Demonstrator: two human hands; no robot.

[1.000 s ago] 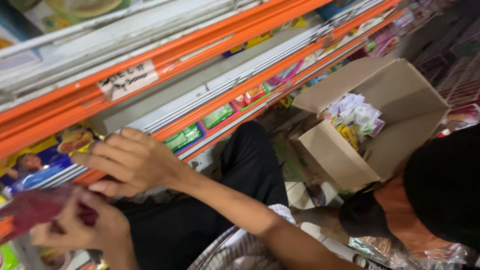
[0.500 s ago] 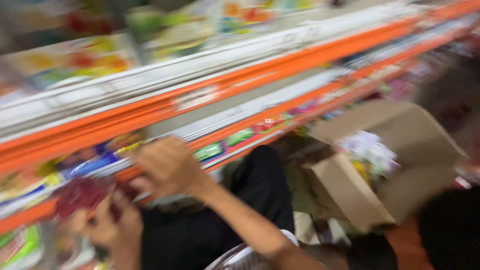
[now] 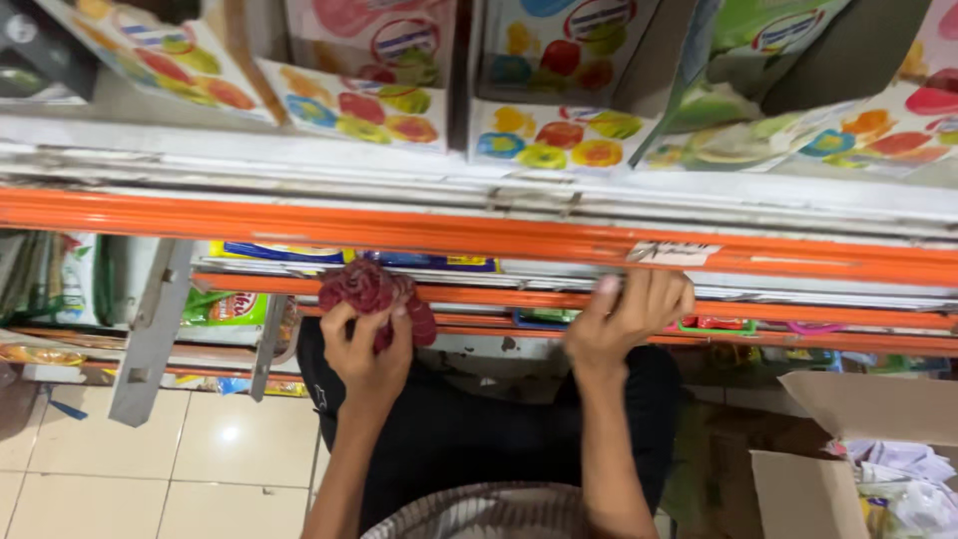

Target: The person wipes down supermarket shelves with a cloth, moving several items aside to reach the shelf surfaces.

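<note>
My left hand (image 3: 364,344) grips a crumpled dark red cloth (image 3: 374,291) held up against the lower orange shelf rail (image 3: 299,284). My right hand (image 3: 627,317) rests with its fingers curled on the edge of the upper orange shelf rail (image 3: 419,232), just left of a white price label (image 3: 674,253). Both forearms reach up from my lap, over black trousers (image 3: 469,429). Colourful boxes with fruit pictures (image 3: 544,135) stand on the shelf above the hands.
An open cardboard box (image 3: 858,444) holding wrapped packets stands at the lower right. A grey metal shelf bracket (image 3: 150,339) slants down at the left. Packaged goods (image 3: 230,307) fill the lower shelves. Cream floor tiles (image 3: 160,469) show at the lower left.
The view has swung from tilted to level and up along the shelves. My left hand has raised the red cloth to the lower rail; my right hand has moved right onto the upper rail's edge.
</note>
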